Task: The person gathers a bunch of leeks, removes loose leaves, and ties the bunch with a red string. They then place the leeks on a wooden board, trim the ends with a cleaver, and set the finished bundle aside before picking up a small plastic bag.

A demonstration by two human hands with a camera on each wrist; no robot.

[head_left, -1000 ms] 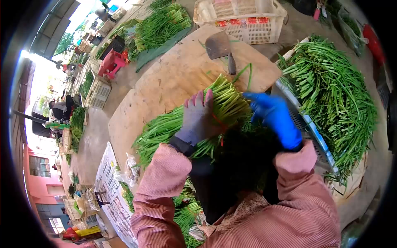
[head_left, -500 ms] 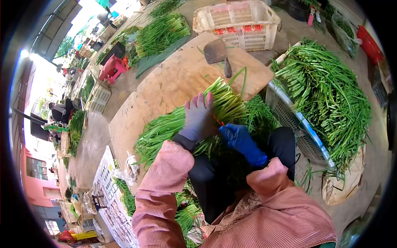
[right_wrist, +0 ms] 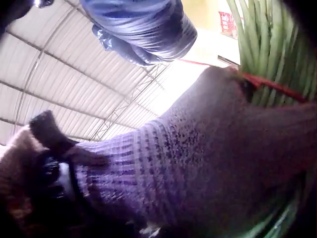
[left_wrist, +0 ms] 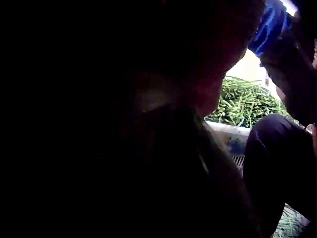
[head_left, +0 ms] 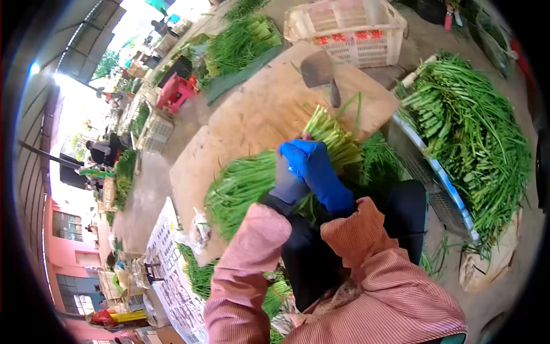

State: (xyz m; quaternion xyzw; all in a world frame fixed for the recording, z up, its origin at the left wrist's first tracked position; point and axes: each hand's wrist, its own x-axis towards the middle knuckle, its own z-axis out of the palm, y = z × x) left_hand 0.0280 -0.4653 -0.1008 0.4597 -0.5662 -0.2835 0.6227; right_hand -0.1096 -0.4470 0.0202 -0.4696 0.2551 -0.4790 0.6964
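On the wooden board [head_left: 252, 109] lies a bundle of green chives [head_left: 335, 137], pale cut stem ends at the upper right, leaves fanning lower left. My left hand [head_left: 286, 182], in a grey-purple knit glove, grips the bundle round its middle. Over it, overlapping it in the head view, is my right hand [head_left: 312, 166] in a blue rubber glove, fingers curled. A red tie [right_wrist: 282, 89] crosses the stems in the right wrist view; its thin end runs up to the blue glove [right_wrist: 143, 29], which pinches it. The left wrist view is mostly dark.
A cleaver [head_left: 318, 70] lies at the board's far end. Right of the board, a crate [head_left: 441, 203] bears a big heap of chives [head_left: 470, 137]. A white plastic crate [head_left: 366, 49] stands beyond. Printed sheets [head_left: 166, 258] lie at lower left.
My right hand swung in from the bundle's stem end to beside my left hand, taking hold of the red tie, then rose over the left hand. The left hand stays on the bundle.
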